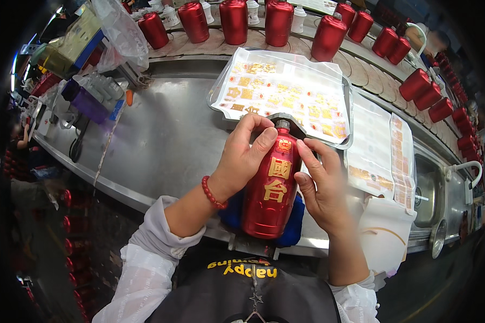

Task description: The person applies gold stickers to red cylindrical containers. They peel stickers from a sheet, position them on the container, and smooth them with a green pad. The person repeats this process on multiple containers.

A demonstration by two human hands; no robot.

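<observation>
Both hands gripped the red bottle [270, 188] in the head view: the left hand [242, 159] curled over its shoulder with fingertips pressed by the small round gold label, while the right hand [322, 185] lay along its right side, fingers closed lightly against the glass. It rested on a blue cushion [295, 223] at the near edge of the steel workbench [167, 134], in front of the person's chest. Its long axis ran nearly straight away from the body, leaning slightly right, with the capped neck pointing toward a tray [346, 107] of gold sticker sheets. Judging by this, smoothing outward from each sticker's centre would best seat it flat. More red bottles [234, 21] stood along the conveyor [372, 81] at the far edge.
</observation>
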